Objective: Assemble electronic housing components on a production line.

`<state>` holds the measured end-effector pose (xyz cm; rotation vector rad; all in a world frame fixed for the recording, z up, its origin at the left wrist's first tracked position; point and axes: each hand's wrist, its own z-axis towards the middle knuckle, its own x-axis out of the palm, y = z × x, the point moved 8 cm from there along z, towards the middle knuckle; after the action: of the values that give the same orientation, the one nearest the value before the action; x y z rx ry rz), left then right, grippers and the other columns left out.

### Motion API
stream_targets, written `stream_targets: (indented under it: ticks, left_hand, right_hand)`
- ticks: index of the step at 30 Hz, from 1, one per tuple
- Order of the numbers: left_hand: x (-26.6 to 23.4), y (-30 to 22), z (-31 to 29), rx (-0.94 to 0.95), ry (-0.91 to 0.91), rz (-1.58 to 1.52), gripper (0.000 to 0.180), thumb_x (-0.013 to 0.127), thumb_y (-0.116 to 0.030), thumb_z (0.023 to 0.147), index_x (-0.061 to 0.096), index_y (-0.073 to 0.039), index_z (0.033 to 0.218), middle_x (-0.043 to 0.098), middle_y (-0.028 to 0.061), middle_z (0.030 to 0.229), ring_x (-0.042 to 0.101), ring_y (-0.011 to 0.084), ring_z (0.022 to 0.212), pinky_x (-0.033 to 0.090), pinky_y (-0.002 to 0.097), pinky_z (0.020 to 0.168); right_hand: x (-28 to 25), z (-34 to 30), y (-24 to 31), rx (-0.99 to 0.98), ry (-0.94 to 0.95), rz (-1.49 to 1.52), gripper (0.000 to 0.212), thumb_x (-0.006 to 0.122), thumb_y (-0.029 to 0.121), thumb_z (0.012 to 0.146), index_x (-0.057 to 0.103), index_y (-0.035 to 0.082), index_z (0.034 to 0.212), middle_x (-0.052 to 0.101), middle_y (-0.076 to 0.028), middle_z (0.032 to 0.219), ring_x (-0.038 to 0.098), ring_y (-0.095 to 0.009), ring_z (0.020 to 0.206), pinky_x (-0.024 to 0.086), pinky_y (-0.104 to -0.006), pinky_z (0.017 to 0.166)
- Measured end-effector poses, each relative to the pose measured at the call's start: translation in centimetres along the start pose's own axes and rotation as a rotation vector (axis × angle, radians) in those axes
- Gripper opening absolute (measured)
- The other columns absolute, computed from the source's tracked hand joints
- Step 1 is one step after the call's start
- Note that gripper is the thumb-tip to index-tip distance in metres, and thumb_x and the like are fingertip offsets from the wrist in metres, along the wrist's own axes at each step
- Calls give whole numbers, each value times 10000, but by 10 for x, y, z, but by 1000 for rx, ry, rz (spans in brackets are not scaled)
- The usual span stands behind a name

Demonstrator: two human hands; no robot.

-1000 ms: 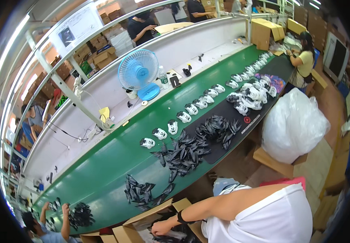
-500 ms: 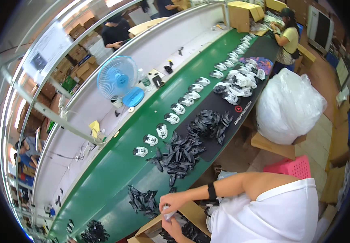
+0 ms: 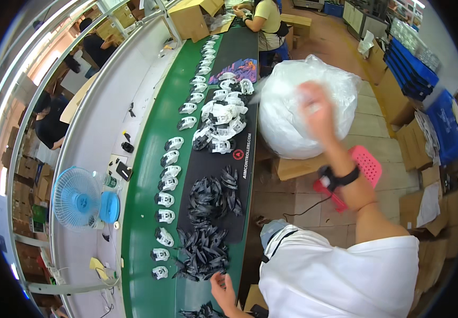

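My left hand (image 3: pixel 223 291) is at the near end of the bench, beside a pile of thin, curved black plastic parts (image 3: pixel 203 253). Its fingers are apart and slightly curled, and nothing shows in them. My right hand (image 3: pixel 318 111) is raised at the end of my outstretched arm, in front of a big bag of clear white plastic (image 3: pixel 303 127). Motion smears its fingers; a whitish patch shows there, but I cannot tell whether they grip anything. A second dark heap (image 3: pixel 208 199) lies on the black mat (image 3: pixel 234 172), and white-and-black shells (image 3: pixel 164 199) form a row to its left.
More white shells (image 3: pixel 223 114) are heaped farther up the mat. A blue fan (image 3: pixel 81 199) stands left of the green bench (image 3: pixel 139 212). The bag rests on a cardboard box (image 3: pixel 298 168), near a pink basket (image 3: pixel 366 165). A co-worker (image 3: pixel 265 21) sits at the far end.
The view has swung right. My hands, together over an open box around a small whitish thing before, are now apart: the right has swung out to the plastic bag, the left is by the black parts.
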<state>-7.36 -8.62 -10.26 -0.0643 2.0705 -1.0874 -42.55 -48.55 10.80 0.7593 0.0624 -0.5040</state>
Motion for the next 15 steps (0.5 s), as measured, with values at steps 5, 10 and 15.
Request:
stream_targets:
  ticks: [5,10,15]
  left_hand:
    - [-13,14,58,191,20,45,272,644,-181,827,563,9,1003,616,120,782,603,202,711,480,311,660]
    - [-37,9,91,134,-102,61,216,629,-160,824,582,0,962,634,133,781,629,231,704,486,314,667]
    - [-60,80,86,-44,-366,2,186,635,-174,797,603,-10,881,645,114,729,637,217,674,490,310,653]
  right_hand:
    - [-93,32,-204,71,207,-835,322,607,122,777,600,59,1092,601,-132,1087,564,-282,1037,448,-370,887]
    - [-63,18,-281,173,224,-730,339,567,107,824,582,47,1158,600,-137,1150,567,-282,1049,419,-355,938]
    - [64,-13,-102,-12,242,-248,256,536,39,833,594,29,1083,621,-73,1050,580,-181,958,446,-312,846]
